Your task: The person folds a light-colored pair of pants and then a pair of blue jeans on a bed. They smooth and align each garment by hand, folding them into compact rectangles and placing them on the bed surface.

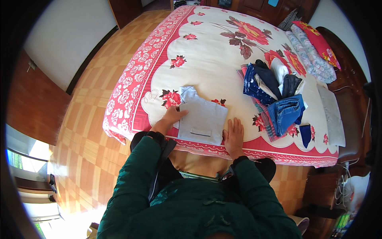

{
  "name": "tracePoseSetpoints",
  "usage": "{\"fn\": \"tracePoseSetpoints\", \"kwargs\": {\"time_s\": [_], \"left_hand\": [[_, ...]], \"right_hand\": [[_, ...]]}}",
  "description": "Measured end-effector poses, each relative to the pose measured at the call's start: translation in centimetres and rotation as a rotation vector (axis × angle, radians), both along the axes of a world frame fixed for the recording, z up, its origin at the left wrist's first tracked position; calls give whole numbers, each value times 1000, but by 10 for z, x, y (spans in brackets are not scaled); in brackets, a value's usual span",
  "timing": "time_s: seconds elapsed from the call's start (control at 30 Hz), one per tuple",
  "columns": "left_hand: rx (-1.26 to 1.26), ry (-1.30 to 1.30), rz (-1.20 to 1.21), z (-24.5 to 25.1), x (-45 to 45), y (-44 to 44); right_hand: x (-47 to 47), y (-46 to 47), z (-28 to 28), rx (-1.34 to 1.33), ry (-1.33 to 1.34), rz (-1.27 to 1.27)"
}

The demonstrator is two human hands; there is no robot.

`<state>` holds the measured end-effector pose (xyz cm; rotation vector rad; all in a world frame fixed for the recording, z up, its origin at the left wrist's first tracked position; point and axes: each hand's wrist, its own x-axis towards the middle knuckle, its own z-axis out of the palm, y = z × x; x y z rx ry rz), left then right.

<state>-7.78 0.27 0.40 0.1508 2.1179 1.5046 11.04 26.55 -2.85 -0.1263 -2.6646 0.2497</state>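
A light grey garment (202, 119) lies folded into a compact shape on the near edge of the bed, with a narrower flap sticking out at its top left. A small pocket-like strip shows near its lower edge. At the garment's left side, my left hand (174, 116) takes the edge, thumb on top and the other fingers mostly hidden. My right hand (234, 137) rests palm down beside the right edge, its thumb touching or nearly touching the cloth and its fingers pointing away from me.
A floral bedspread (203, 65) covers the bed. To the right lies a pile of clothes with folded blue jeans (283, 112) and a plaid cloth (264, 115). Beside it is a small navy cloth (305, 135). A grey pillow (331, 116) lies near the headboard (347, 98).
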Motion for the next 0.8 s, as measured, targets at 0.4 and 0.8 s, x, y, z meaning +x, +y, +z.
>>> {"fn": "tracePoseSetpoints", "kwargs": {"time_s": [0.4,0.8], "left_hand": [[520,-658,-9,32,-3,14],[861,-275,260,82,-38,-67]], "right_hand": [[1,-1,3,-28,32,26],[1,0,2,-45,-10,50]]}}
